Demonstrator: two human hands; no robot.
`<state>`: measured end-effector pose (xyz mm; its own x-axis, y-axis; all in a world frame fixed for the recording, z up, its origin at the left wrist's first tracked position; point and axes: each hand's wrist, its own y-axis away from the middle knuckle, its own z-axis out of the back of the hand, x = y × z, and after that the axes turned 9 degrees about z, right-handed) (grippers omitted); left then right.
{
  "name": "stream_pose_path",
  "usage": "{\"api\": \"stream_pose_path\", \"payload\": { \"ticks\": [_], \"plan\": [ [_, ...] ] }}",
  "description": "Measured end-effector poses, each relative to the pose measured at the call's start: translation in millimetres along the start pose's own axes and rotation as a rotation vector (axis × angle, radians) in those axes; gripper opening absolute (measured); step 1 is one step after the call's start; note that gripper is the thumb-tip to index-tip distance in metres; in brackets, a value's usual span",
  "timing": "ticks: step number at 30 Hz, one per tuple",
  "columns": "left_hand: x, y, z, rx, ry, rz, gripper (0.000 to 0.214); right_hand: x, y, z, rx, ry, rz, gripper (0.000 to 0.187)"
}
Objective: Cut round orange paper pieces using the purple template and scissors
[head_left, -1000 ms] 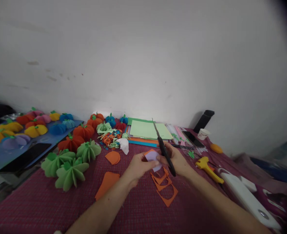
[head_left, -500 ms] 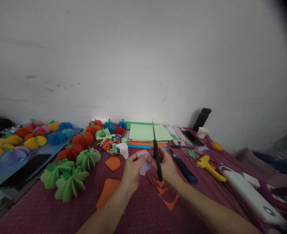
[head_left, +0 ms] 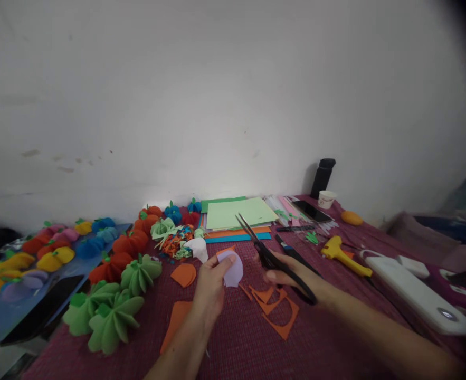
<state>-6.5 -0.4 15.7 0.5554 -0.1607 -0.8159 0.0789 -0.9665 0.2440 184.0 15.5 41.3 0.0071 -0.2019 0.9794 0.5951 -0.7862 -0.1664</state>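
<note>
My left hand [head_left: 212,285] pinches a rounded lilac paper piece [head_left: 235,272] between thumb and fingers. A sliver of orange paper [head_left: 225,251] shows at its upper edge, against or behind it. To the right, my right hand [head_left: 298,274] grips black-handled scissors [head_left: 267,254], their blades slightly apart, pointing up and left, away from the paper. Curved orange paper scraps [head_left: 286,319] lie on the cloth between my hands. Left of my left hand sit cut orange petal shapes [head_left: 183,275]; an orange sheet [head_left: 173,323] lies partly behind my left forearm.
Folded paper pumpkins [head_left: 116,319] in several colours crowd the left. At the back are stacked paper sheets [head_left: 236,212] and a heap of scraps [head_left: 177,240]. On the right lie a yellow glue gun [head_left: 345,257], a paper cup [head_left: 326,199] and a white power bank [head_left: 418,295].
My right hand has moved right, away from the lilac paper, and the scissors have tilted from near upright to leaning left. My left hand keeps the paper, now showing more of its rounded face.
</note>
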Motion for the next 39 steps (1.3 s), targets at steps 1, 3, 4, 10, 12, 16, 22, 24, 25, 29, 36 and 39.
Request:
{"api": "stream_pose_path", "payload": {
  "ticks": [1, 3, 4, 10, 12, 16, 22, 24, 25, 29, 36, 39],
  "plan": [
    [0, 0, 0.1, -0.004, -0.002, 0.011, 0.023, 1, 9, 9, 0.085, 0.000, -0.050, 0.044],
    [-1, -1, -0.2, -0.031, -0.006, 0.027, 0.023, 3, 26, 22, 0.177, 0.005, -0.113, 0.046],
    [-1, -1, -0.6, -0.046, -0.009, 0.032, 0.024, 2, 33, 26, 0.202, 0.027, -0.142, 0.044],
    [-3, 2, -3.3, -0.066, -0.022, 0.048, 0.023, -8, 43, 27, 0.234, 0.002, -0.198, 0.038],
    [-3, 2, -3.5, -0.067, -0.029, 0.062, 0.022, -13, 39, 24, 0.231, -0.041, -0.189, 0.038],
    [2, 2, -2.5, -0.047, -0.023, 0.072, 0.022, -19, 31, 16, 0.273, -0.102, -0.178, 0.036],
    [7, 4, -3.6, -0.040, 0.006, 0.074, 0.022, -21, 25, 0, 0.242, -0.156, -0.143, 0.030],
    [7, 5, -5.0, -0.049, 0.012, 0.083, 0.023, -20, 23, -5, 0.228, -0.179, -0.148, 0.031],
    [7, 6, -5.8, -0.051, 0.013, 0.086, 0.023, -19, 22, -8, 0.220, -0.188, -0.154, 0.032],
    [6, 8, -8.0, -0.043, 0.022, 0.081, 0.022, -19, 20, -15, 0.172, -0.194, -0.175, 0.034],
    [5, 8, -9.9, -0.051, 0.060, 0.084, 0.021, -28, 18, -18, 0.123, -0.137, -0.147, 0.035],
    [5, 8, -9.8, -0.061, 0.063, 0.093, 0.021, -31, 18, -18, 0.104, -0.101, -0.140, 0.036]
  ]
}}
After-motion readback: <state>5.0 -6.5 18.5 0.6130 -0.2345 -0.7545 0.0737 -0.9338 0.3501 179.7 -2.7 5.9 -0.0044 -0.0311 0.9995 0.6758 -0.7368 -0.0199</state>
